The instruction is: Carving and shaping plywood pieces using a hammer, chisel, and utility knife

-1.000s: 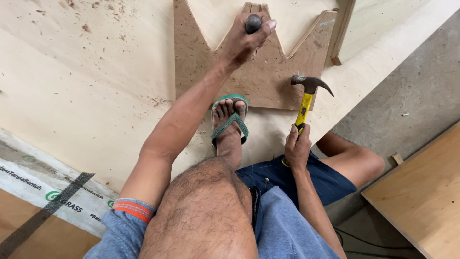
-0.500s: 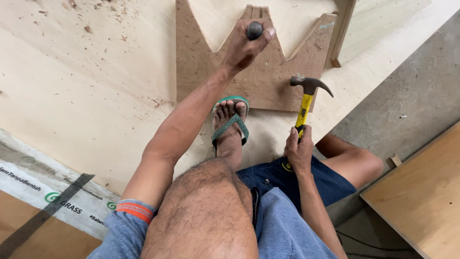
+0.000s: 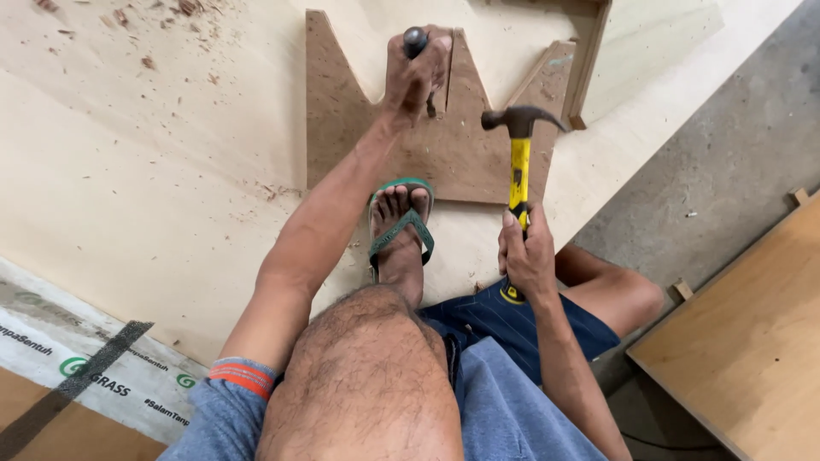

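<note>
Head view: 1 claw hammer (image 3: pixel 517 158), yellow handle and dark steel head, stands upright at 1 o'clock, right hand (image 3: pixel 528 256) clamped on its grip. Left hand (image 3: pixel 416 75) clamped on 1 dark-handled chisel (image 3: pixel 416 41) over 1 notched brown board (image 3: pixel 465 149).

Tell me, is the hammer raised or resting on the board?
Raised: the hammer, gripped by the right hand, has its head above the brown board.

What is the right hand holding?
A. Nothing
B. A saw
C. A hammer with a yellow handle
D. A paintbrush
C: the right hand grips the yellow handle of a hammer, its dark head raised over the brown board, while the left hand holds a dark-handled tool upright on that board.
</note>
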